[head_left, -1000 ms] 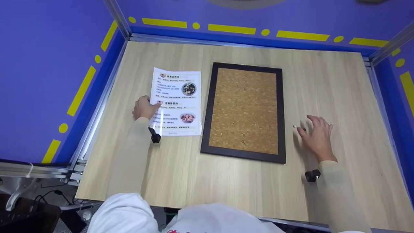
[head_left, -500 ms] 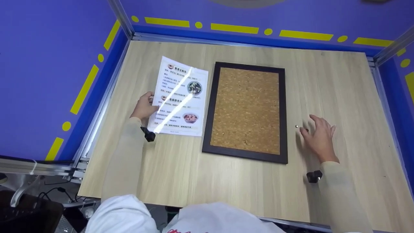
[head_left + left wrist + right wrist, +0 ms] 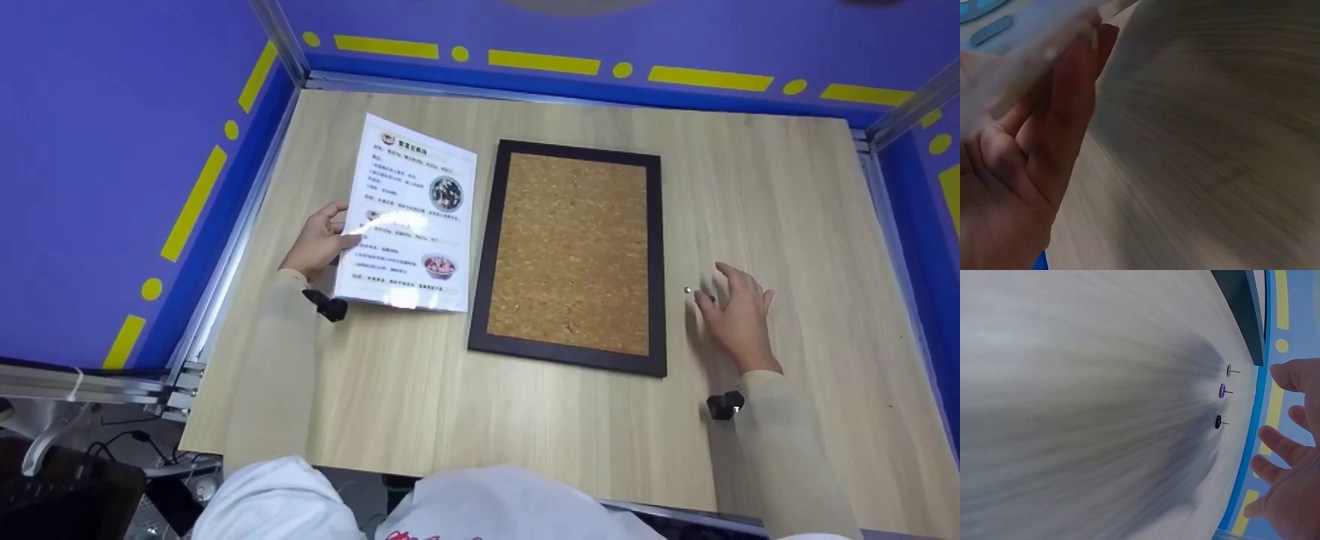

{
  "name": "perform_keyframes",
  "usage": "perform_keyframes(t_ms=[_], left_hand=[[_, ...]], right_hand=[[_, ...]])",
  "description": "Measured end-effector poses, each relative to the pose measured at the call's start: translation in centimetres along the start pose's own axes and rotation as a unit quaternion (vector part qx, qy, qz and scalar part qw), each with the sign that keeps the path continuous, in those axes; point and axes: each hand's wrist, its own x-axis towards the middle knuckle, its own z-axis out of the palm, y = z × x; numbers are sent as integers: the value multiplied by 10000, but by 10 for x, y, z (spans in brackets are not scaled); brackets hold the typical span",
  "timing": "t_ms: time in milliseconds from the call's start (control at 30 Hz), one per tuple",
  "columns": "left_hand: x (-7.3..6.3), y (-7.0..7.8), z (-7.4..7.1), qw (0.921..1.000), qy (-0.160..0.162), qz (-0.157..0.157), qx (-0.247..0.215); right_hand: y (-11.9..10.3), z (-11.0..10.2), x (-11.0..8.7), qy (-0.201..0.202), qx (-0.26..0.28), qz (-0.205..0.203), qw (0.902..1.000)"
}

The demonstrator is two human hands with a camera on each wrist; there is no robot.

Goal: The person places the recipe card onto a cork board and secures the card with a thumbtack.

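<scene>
My left hand (image 3: 313, 240) pinches the left edge of a glossy printed recipe sheet (image 3: 409, 217), thumb on the front and fingers behind. The sheet is tilted up, its far edge raised. In the left wrist view the blurred sheet crosses over the curled fingers (image 3: 1067, 95). My right hand (image 3: 739, 319) hovers with spread, loosely bent fingers and holds nothing. Below it, in the right wrist view, a silver thumbtack (image 3: 1229, 371), a purple thumbtack (image 3: 1222, 391) and a black thumbtack (image 3: 1218, 422) rest on their heads, points up. A cork board (image 3: 570, 255) in a black frame lies between the hands.
The wooden table (image 3: 420, 405) carries all of this. Blue panels (image 3: 135, 135) with yellow marks and metal rails stand along its left, back and right edges. Cables and a dark object (image 3: 67, 487) are at the lower left, beyond the table edge.
The left hand has lifted the sheet, tilting its far edge up and shifting it slightly toward the board. The hand has turned outward. Right hand, board and tacks stay put.
</scene>
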Motion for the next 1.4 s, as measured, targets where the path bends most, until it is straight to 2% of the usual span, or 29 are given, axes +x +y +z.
perform_keyframes(t_ms=[100, 233, 333, 467, 600, 833, 1100, 1400], left_hand=[[-3, 4, -1, 9996, -43, 28, -286], [-5, 11, 3, 9972, 52, 15, -751], [-5, 16, 9, 9940, 48, 59, -1094], [-3, 19, 23, 9900, -115, 172, -1396], [5, 17, 47, 9871, -340, 247, -1545], [17, 7, 98, 9826, -633, 287, -1720], [26, 1, 155, 9800, -861, 263, -1772], [31, -4, 204, 9814, -1015, 229, -1612]], right_hand=[[1, -1, -1, -20, -10, 109, 9999], [1, -1, 0, -84, 10, 244, 9997], [1, 0, 2, -95, 60, 222, 9997], [1, 4, 4, -114, 148, 205, 9996], [0, 8, 4, -124, 146, 292, 9994], [-1, 18, 3, -99, 128, 457, 9988], [1, 27, 6, 141, 159, 493, 9986], [2, 32, 6, 71, 110, 548, 9984]])
